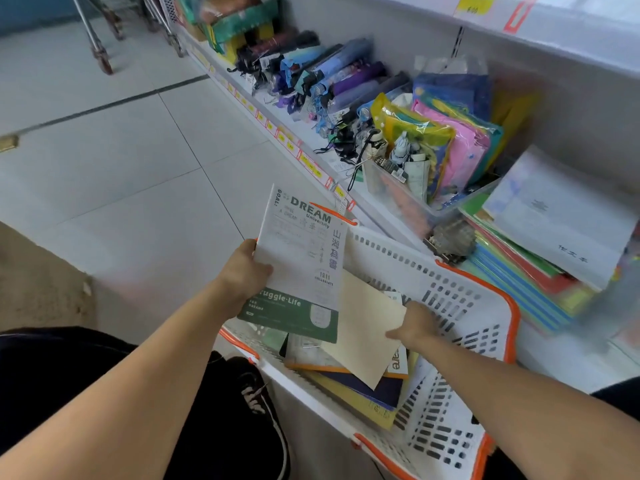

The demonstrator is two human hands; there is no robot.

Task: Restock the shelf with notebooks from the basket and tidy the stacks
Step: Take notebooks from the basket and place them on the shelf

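Observation:
My left hand (244, 268) grips a white-and-green "DREAM University" notebook (301, 258) by its left edge, lifted above the basket. My right hand (414, 323) pinches the right edge of a cream notebook (367, 327), raised at a tilt over the basket's contents. The white basket with an orange rim (450, 296) rests on the lowest shelf and holds several more notebooks (360, 386), dark blue and yellow among them. To its right a messy stack of notebooks (540, 261) lies on the shelf, a white one on top.
A clear plastic bin (398, 192) of colourful packets stands behind the basket. Folded umbrellas (329, 84) fill the shelf farther left. Price tags line the shelf edge (294, 147). Grey floor tiles spread left, with trolley wheels (104, 60) far back. My dark shoe (256, 396) is below the basket.

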